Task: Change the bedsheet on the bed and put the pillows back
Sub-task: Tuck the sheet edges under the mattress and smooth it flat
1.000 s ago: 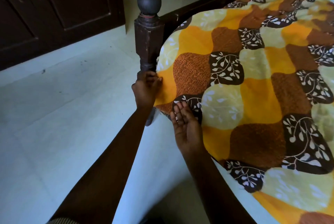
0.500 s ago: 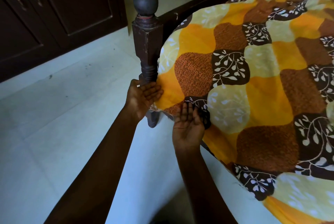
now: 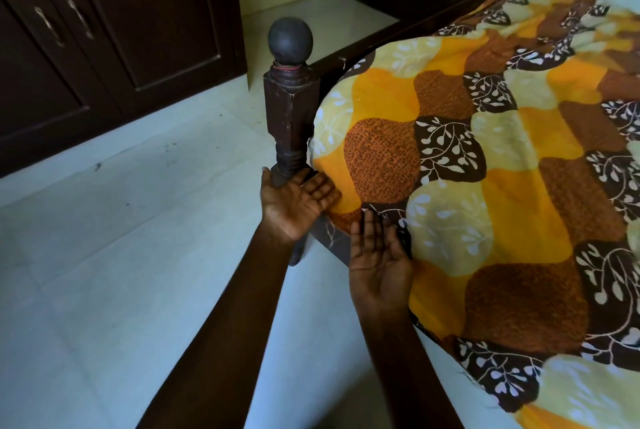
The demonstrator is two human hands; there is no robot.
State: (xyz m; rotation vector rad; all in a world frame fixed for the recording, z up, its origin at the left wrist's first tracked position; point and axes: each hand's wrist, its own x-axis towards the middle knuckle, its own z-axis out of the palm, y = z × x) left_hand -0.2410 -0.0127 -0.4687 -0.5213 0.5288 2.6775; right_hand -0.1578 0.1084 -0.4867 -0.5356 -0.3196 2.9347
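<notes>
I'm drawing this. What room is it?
Probably a bedroom: an orange, yellow and brown leaf-patterned bedsheet, a dark wooden bedpost with a round knob, and dark wooden cupboards.

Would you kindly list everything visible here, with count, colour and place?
bedsheet: one, orange, yellow and brown leaf print, draped at right.
bedpost: one, dark wood, round knob, left of the bedsheet.
cabinet: one, dark brown, upper left.
floor: one, pale tiles, left and below.
left hand: one, palm up, touching the bedsheet's corner beside the bedpost.
right hand: one, palm up, fingertips at the bedsheet's lower edge.
</notes>
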